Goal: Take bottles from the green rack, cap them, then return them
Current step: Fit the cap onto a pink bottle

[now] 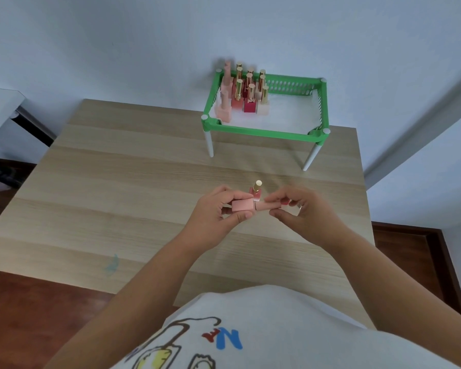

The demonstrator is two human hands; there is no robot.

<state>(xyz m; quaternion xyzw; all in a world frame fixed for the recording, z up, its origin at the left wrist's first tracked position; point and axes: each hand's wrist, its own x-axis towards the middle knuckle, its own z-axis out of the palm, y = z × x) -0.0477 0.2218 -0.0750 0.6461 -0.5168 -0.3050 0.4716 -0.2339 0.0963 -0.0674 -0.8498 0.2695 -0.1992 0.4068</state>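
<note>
I hold a pale pink square bottle (242,205) sideways above the table, my left hand (218,211) gripping its body. My right hand (301,209) pinches its long pink cap (268,205), which sits against the bottle's neck. Just behind my fingers stands a red bottle with a gold cap (256,191) on the table. The green rack (264,132) on white legs stands at the far right of the table. Several capped bottles (246,93) in pink and red, most with gold caps, crowd its left half.
The wooden table (133,187) reaches the pale wall behind the rack. A white piece of furniture (3,107) stands to the left beyond the table. Dark wooden floor shows at both sides. The rack's right half holds nothing.
</note>
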